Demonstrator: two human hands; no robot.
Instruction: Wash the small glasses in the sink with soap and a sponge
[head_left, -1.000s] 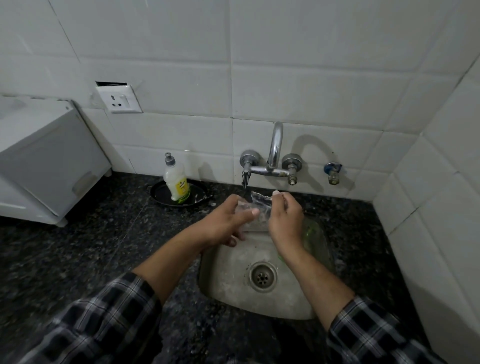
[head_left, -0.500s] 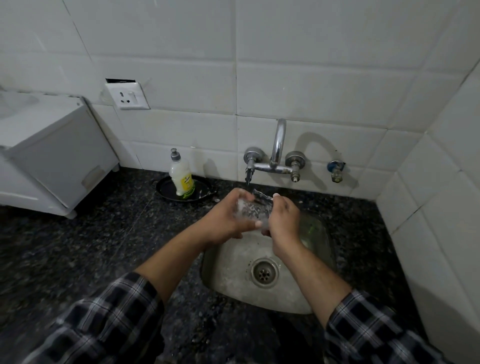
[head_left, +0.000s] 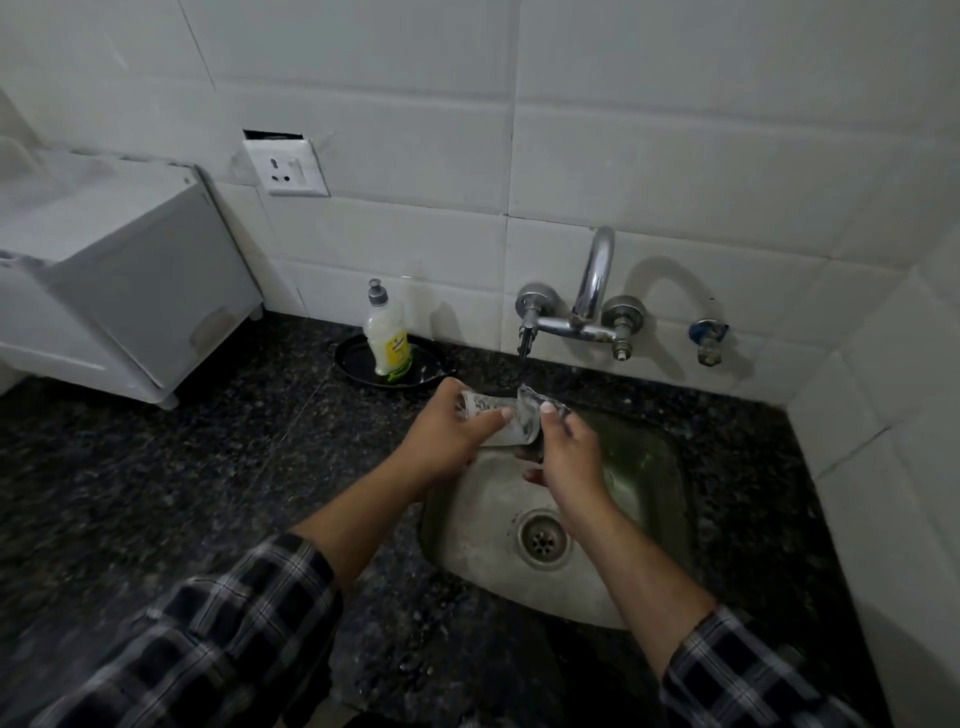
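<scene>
Left hand (head_left: 448, 441), right hand (head_left: 567, 453) both curled.

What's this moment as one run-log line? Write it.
step: rinse | left hand grips small glass on its side | right hand holds its other end | tap running onto it | over sink

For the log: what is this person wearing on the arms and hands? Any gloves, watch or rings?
Both arms have long sleeves in a dark-and-white plaid check. The left sleeve and right sleeve end partway up, leaving the forearms bare. The left hand and right hand are bare too: no gloves, watch or ring visible.
</scene>
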